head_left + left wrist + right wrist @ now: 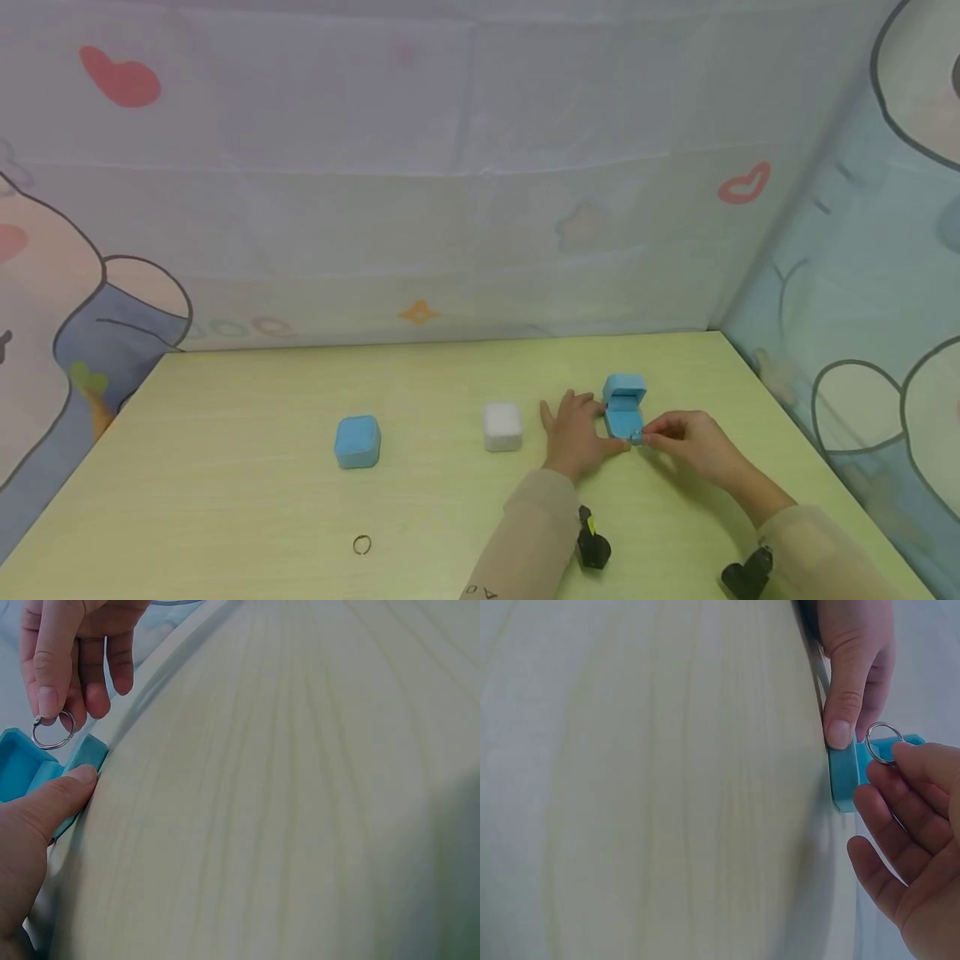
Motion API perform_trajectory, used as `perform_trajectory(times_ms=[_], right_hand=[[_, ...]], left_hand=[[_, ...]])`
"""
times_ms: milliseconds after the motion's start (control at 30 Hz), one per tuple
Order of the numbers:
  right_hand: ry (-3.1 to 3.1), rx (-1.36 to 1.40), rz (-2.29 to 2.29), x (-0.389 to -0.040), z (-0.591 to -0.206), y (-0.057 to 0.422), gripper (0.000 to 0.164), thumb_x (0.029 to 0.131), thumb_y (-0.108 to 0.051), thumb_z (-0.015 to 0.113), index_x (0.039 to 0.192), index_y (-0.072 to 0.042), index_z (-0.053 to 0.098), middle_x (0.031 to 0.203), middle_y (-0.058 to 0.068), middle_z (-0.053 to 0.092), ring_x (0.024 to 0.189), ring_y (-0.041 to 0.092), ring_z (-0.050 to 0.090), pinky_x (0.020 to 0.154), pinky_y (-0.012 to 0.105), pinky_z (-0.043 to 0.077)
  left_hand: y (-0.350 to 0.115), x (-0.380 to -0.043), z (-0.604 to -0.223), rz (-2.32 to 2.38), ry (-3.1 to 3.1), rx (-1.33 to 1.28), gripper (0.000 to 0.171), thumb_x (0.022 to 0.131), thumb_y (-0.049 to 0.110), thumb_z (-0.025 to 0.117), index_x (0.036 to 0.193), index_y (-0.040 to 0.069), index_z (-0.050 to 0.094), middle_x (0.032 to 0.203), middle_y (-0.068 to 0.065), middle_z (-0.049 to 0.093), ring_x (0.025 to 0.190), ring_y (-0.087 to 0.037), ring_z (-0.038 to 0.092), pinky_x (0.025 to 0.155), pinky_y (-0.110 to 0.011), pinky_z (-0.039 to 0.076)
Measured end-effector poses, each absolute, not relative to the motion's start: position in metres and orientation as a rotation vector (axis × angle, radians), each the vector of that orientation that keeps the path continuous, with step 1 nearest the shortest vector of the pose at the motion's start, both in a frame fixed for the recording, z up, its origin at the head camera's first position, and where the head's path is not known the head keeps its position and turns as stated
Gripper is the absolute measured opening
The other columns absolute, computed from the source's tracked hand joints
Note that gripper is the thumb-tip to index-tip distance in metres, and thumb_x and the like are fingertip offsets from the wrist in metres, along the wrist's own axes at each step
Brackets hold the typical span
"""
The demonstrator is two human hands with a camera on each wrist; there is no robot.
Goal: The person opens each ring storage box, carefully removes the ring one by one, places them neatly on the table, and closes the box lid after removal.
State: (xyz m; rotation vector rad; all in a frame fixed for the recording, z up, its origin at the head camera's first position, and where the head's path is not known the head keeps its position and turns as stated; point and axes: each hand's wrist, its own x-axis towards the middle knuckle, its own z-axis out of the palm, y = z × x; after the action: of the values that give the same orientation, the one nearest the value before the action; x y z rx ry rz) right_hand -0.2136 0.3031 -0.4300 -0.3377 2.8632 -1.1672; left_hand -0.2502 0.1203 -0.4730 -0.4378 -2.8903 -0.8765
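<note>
An opened light-blue ring box (624,423) stands at the right of the table, its lid tilted up at the back. My left hand (577,437) holds it from the left, the thumb pressed on its front side and the fingers spread toward its back. Between thumb and fingertip, my right hand (696,446) pinches a silver ring (868,744) at the box's front edge. In the left wrist view the ring hangs upright just above the box's base. The other fingers of that hand are loosely bent.
A white box (502,427) with its lid down is left of my left hand. Farther left sits a second blue box (357,442), also lidded. Another ring (362,544) lies near the front. A printed cloth (450,208) hangs behind and beside the table.
</note>
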Motion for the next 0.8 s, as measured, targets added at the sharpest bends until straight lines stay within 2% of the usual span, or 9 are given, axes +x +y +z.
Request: perform_trajectory(times_ms=[233, 500, 800], right_hand=[[2.853, -0.364, -1.195, -0.2108, -0.4309, 0.3036, 0.019, 0.089, -0.02, 0.065, 0.095, -0.003, 0.071, 0.09, 0.006, 0.071, 0.079, 0.005, 0.063, 0.069, 0.021, 0.051], [2.851, -0.379, -1.201, -0.2109, -0.4319, 0.3049, 0.019, 0.089, -0.019, 0.066, 0.094, -0.002, 0.071, 0.089, 0.007, 0.071, 0.078, 0.005, 0.063, 0.068, 0.021, 0.051], [2.817, -0.366, -1.213, -0.2089, -0.4309, 0.3044, 0.019, 0.089, -0.019, 0.065, 0.095, -0.002, 0.07, 0.089, 0.007, 0.071, 0.078, 0.005, 0.063, 0.069, 0.02, 0.051]], left_hand=[[0.1201, -0.2492, -0.4722, -0.894, -2.886, -0.452, 0.058, 0.072, 0.053, 0.075, 0.119, 0.021, 0.064, 0.143, 0.0, 0.048, 0.14, -0.026, 0.034, 0.111, -0.062, 0.016], [0.1202, -0.2509, -0.4731, -0.941, -2.901, -0.431, 0.058, 0.072, 0.054, 0.075, 0.12, 0.022, 0.065, 0.152, -0.002, 0.036, 0.145, -0.03, 0.02, 0.112, -0.062, 0.013], [0.1191, -0.2488, -0.4714, -0.975, -2.899, -0.423, 0.057, 0.072, 0.053, 0.075, 0.119, 0.021, 0.066, 0.153, -0.005, 0.033, 0.145, -0.033, 0.018, 0.112, -0.063, 0.012]])
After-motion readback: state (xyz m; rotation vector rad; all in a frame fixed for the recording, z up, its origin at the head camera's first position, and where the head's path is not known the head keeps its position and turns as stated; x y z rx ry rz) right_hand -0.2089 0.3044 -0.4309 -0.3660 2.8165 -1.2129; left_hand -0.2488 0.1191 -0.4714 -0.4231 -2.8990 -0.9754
